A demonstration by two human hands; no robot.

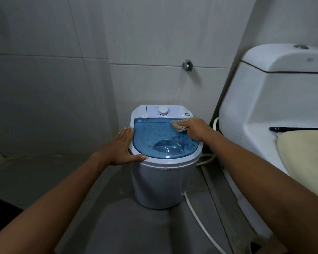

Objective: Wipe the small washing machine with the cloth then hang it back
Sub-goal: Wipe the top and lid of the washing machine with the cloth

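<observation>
A large white ceramic toilet (264, 110) with a cream cushioned seat cover (305, 158) fills the right side, standing on a grey tiled floor (44, 180) against pale grey wall tiles (44, 70). Just left of it, in the corner, stands the small white round-bodied plastic washing machine (158, 186), upright, its control panel end toward the wall and its curved front toward the person. Its translucent blue lid (160, 138) lies shut and flat on top, speckled with droplets, with the straight edge at the back beside a white round dial (163, 110). A white hose (198, 215) trails over the floor from the machine's right side. The left hand (122, 149) rests on the left rim of the machine, fingers straight and together, pointing toward the wall, thumb spread along the front rim; it holds nothing. The right hand (195, 128) curls its fingers round a small bunched beige cloth (178, 125), pressing it on the back right corner of the blue lid, just below the control panel. A chrome wall tap (187, 65) sits above the machine.
</observation>
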